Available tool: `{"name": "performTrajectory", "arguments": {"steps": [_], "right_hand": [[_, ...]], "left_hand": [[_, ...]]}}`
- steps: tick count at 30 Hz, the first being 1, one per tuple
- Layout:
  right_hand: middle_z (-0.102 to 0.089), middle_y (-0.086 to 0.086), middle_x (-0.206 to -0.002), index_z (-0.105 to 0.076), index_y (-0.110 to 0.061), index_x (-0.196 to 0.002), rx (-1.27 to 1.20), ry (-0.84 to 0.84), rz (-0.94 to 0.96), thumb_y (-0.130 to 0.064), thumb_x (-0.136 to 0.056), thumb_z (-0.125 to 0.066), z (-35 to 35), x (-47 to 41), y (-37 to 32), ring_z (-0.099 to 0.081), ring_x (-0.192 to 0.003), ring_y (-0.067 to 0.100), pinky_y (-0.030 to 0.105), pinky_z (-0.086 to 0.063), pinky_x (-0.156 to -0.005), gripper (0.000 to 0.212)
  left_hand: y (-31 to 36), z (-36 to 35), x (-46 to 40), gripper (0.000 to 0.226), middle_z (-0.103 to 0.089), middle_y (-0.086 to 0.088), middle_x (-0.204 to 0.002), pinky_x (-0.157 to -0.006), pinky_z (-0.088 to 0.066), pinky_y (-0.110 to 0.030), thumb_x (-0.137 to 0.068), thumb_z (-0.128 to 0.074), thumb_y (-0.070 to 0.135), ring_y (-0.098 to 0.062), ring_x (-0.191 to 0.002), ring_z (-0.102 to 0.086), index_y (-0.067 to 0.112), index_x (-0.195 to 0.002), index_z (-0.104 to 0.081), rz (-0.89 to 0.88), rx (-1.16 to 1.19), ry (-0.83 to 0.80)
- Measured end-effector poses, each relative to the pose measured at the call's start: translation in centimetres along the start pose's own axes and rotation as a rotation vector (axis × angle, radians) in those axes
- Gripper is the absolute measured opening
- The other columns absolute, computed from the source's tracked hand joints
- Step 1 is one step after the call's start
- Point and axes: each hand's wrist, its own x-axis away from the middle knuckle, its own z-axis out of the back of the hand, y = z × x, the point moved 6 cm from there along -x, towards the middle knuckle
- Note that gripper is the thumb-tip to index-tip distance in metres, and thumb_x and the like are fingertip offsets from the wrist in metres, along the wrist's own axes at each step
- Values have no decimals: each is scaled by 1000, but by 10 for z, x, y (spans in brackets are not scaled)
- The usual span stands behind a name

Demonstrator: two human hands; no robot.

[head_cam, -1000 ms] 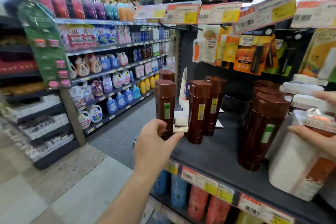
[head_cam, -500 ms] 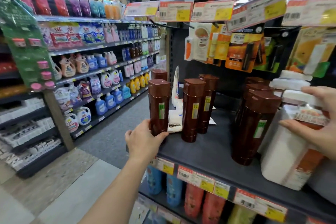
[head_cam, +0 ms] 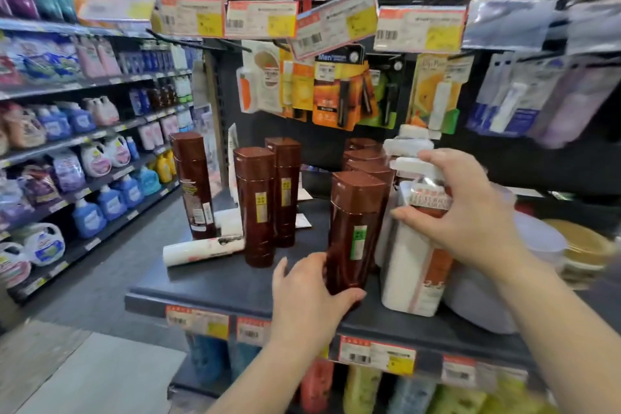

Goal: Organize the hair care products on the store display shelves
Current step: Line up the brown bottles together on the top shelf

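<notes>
While gripped, eight brown bottles (head_cam: 356, 232).

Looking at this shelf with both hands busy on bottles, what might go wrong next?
The left hand grips the front brown bottle low, near the shelf edge; being tall and narrow, it might tip off. The white roll lies on its side at the shelf's corner and may roll off if bumped. The right hand holds the white pump bottle, which is tight against the brown row.

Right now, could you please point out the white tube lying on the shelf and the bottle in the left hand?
White tube (head_cam: 205, 249), head view, mid-body.
Bottle (head_cam: 356, 212), head view, upper body above green label.
</notes>
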Motion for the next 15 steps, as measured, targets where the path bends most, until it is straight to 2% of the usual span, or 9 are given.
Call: {"name": "performTrajectory", "arguments": {"steps": [5, 8, 11, 13, 15], "right_hand": [[-45, -6, -133, -46, -26, -133, 11, -16, -5, -57, -65, -72, 1, 0, 3, -33, -117, -4, 24, -32, -95, 79], [-44, -7, -134, -45, -28, -133, 9, -15, 1, -61, -64, -68, 2, 1, 3, -30, -115, -6, 25, -33, -94, 80], [-43, -7, -135, -44, -28, -134, 12, -25, 3, -68, -63, -61, 2, 0, 4, -28, -115, -7, 26, -33, -93, 83], [-42, -7, -136, -43, -29, -135, 21, -33, 9, -72, -64, -54, 2, 0, 4, -27, -115, -8, 26, -33, -92, 84], [-41, -6, -138, -41, -29, -136, 26, -46, 16, -71, -68, -50, 1, 0, 5, -27, -116, -7, 25, -32, -91, 80]], "left_hand": [[10, -6, 1, 47, -59, 21, -79, -115, -18, -31, -64, -74, 62, 3, -84, -54, 40, -101, -54, -7, 26, 2], [14, -4, 2, 44, -58, 21, -73, -113, -22, -31, -62, -76, 60, 3, -74, -51, 43, -92, -49, -2, 52, -6], [17, -2, 4, 44, -55, 23, -67, -110, -28, -33, -60, -79, 57, 11, -67, -50, 43, -86, -46, 3, 84, -17], [19, 0, 7, 44, -54, 23, -65, -108, -32, -35, -60, -81, 55, 17, -69, -48, 44, -84, -46, 6, 101, -27], [20, 1, 10, 43, -53, 23, -65, -104, -37, -37, -61, -81, 52, 27, -81, -42, 43, -86, -47, 7, 119, -39]]}}
